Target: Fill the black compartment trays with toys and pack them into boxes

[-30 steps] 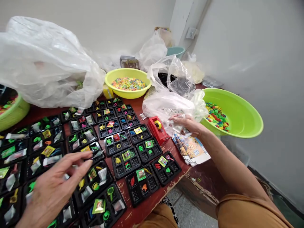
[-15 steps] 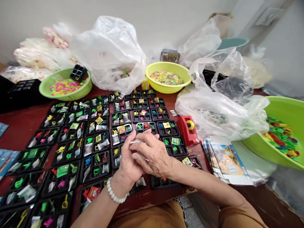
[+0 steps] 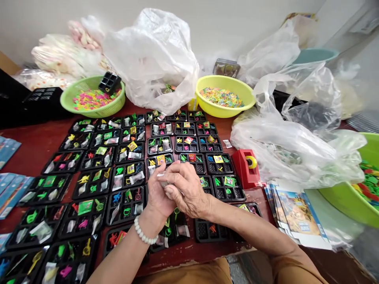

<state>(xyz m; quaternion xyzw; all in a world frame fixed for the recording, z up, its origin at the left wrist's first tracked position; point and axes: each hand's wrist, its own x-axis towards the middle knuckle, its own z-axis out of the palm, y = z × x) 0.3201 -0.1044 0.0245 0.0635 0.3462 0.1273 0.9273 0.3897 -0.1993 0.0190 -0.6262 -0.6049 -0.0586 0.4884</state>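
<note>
My left hand [image 3: 158, 195], with a beaded bracelet at the wrist, is cupped palm up over the trays. My right hand [image 3: 188, 191] lies across it with its fingers curled. Between them shows a bit of a small whitish packet [image 3: 162, 176], mostly hidden. Beneath and around both hands stand rows of black compartment trays [image 3: 126, 203] with small coloured plastic toys and little packets. One tray [image 3: 211, 230] just right of my hands holds an orange piece and several bare compartments.
A green basket [image 3: 66, 103] and a yellow bowl [image 3: 203, 104] of small pieces stand behind, with a big plastic bag [image 3: 154, 51] between. At right are a red tape dispenser [image 3: 244, 173], another bag [image 3: 281, 146], printed cards [image 3: 299, 213] and a green basin [image 3: 340, 205].
The view has shifted, so the table's contents appear further right. My hands remain together, and the whitish packet between them shows less than before.
</note>
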